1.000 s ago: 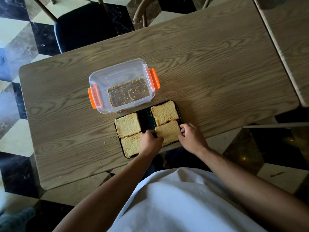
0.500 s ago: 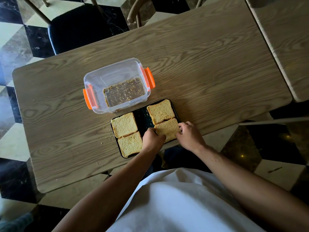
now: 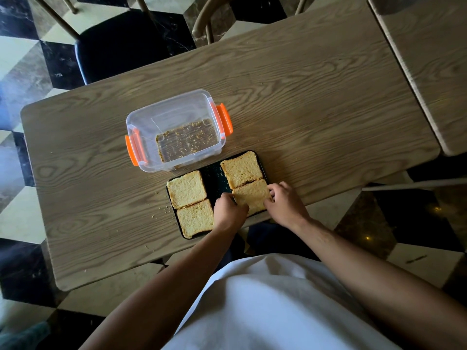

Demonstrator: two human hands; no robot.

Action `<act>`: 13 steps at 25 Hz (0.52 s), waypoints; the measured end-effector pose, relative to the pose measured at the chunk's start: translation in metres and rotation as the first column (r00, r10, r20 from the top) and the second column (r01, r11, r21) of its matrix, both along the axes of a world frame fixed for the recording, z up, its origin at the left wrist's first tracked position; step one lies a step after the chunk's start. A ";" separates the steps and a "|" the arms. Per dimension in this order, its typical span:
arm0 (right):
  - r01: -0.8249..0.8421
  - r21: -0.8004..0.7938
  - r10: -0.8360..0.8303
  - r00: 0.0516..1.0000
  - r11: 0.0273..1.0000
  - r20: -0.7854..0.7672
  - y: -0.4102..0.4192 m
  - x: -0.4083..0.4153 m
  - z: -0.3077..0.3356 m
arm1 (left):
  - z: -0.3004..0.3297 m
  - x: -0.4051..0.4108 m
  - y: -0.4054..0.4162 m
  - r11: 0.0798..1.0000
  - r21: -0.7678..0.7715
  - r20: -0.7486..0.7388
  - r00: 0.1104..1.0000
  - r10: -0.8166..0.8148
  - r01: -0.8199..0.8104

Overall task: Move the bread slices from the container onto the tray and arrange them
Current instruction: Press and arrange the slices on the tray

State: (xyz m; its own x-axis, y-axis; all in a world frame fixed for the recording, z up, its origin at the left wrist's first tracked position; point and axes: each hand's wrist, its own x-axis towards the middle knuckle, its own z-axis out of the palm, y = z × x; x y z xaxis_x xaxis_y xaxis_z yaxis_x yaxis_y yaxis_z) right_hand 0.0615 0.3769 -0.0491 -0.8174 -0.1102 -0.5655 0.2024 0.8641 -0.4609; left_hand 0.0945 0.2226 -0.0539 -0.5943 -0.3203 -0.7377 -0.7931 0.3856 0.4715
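Note:
A black tray (image 3: 213, 179) lies at the table's near edge with several bread slices on it. Two slices sit on its left: a far one (image 3: 187, 188) and a near one (image 3: 195, 218). On its right a far slice (image 3: 241, 169) touches a near slice (image 3: 252, 195). My left hand (image 3: 228, 214) pinches the near right slice's left edge, and my right hand (image 3: 284, 204) holds its right edge. The clear container (image 3: 174, 130) with orange clips stands just beyond the tray and holds only crumbs.
The wooden table (image 3: 316, 97) carries scattered crumbs left of the tray. A second table (image 3: 434, 59) stands at the right. A dark chair (image 3: 118, 41) sits beyond the far edge, over a checkered floor.
Both hands have stayed on the near right slice, nudging it slightly. The other slices and the container keep their places; the view has shifted a little.

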 end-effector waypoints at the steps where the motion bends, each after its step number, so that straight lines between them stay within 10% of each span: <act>1: -0.010 -0.018 0.009 0.999 1.000 -0.045 -0.002 0.000 0.002 | 0.003 0.002 -0.001 0.997 -0.058 -0.045 0.998 -0.049 0.046; 6: -0.302 -0.062 0.284 0.937 0.951 -0.202 -0.029 -0.006 -0.005 | 0.004 0.013 -0.032 0.769 -0.507 -0.194 0.818 -0.542 0.389; 13: -0.621 0.218 0.658 0.721 0.753 -0.217 -0.055 -0.028 -0.020 | -0.026 0.035 -0.069 0.573 -0.618 -0.028 0.713 -0.700 0.538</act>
